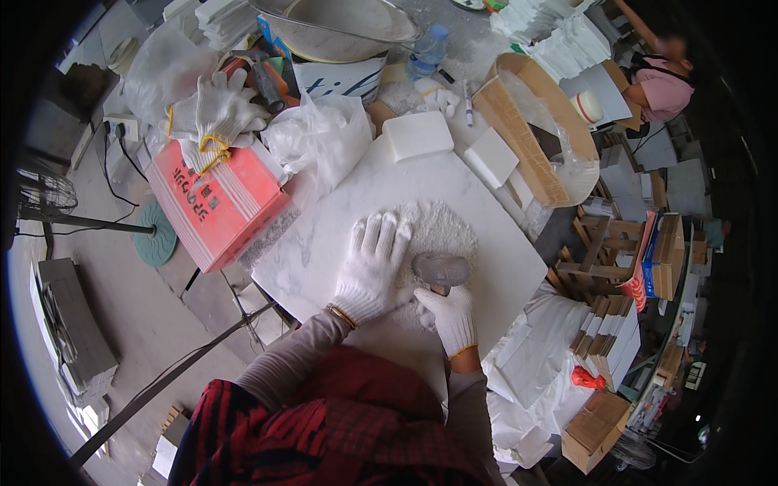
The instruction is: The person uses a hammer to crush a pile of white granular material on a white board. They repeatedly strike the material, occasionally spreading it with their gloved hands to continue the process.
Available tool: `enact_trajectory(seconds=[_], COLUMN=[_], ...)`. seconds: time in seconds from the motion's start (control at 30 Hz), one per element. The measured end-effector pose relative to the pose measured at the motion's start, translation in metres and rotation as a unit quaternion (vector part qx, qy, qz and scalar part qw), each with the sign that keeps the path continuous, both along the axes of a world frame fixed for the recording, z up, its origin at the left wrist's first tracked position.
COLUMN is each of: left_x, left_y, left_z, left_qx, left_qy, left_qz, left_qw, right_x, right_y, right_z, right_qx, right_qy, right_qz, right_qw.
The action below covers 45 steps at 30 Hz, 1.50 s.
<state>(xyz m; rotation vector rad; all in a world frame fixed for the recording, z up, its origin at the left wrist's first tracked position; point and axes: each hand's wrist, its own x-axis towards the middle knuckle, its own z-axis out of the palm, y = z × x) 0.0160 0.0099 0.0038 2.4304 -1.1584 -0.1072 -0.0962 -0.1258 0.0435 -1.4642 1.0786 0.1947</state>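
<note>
A grey stone-dusted hammer [440, 269] is being gripped by its handle in the right hand [450, 317], fingers closed around it, its head resting on a heap of crushed white stone chips [442, 231] in the middle of a white veined marble slab [340, 215]. The left hand [369, 267] is being laid flat and open on the heap's left edge, holding nothing. For good crushing, the blows are probably best kept short and square, with the spread fingers kept clear of the hammer head and the chips being herded inward.

One hammer, one heap and one slab are being counted. Two white square stone blocks [417, 134] are lying at the slab's far corner. Beyond it, one red cardboard box [215, 206] with spare white gloves [219, 109] on it, one clear plastic bottle [427, 50] and one large metal bowl [336, 26] are being seen.
</note>
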Motion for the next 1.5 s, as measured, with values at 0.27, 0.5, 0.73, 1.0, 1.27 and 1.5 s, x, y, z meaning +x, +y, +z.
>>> enact_trajectory(seconds=[0.27,0.5,0.73,1.0,1.27,1.5], left_x=[-0.002,-0.001,0.017,0.055,0.069,0.059], left_y=[-0.003,-0.004,0.008,-0.022,-0.053,-0.053], left_z=[-0.005,0.000,0.022,-0.010,0.000,0.007], left_qx=[-0.013,0.012,-0.042,-0.023,-0.120,-0.181], left_qy=[0.007,-0.006,0.039,-0.014,0.027,0.232], left_qz=[0.005,0.001,-0.078,0.026,-0.053,-0.189], left_qw=[1.000,1.000,0.995,0.999,0.991,0.937], right_x=[-0.007,-0.015,-0.014,-0.019,-0.020,-0.017], right_y=[0.006,0.001,0.004,0.006,0.008,0.009], right_z=[0.016,-0.039,-0.030,-0.043,-0.045,-0.039], right_qx=[-0.059,-0.272,-0.272,-0.303,-0.352,-0.340], right_qy=[-0.059,-0.051,-0.040,-0.068,-0.071,-0.037], right_qz=[-0.044,0.115,0.103,0.110,0.098,0.100], right_qw=[0.996,0.954,0.956,0.944,0.928,0.934])
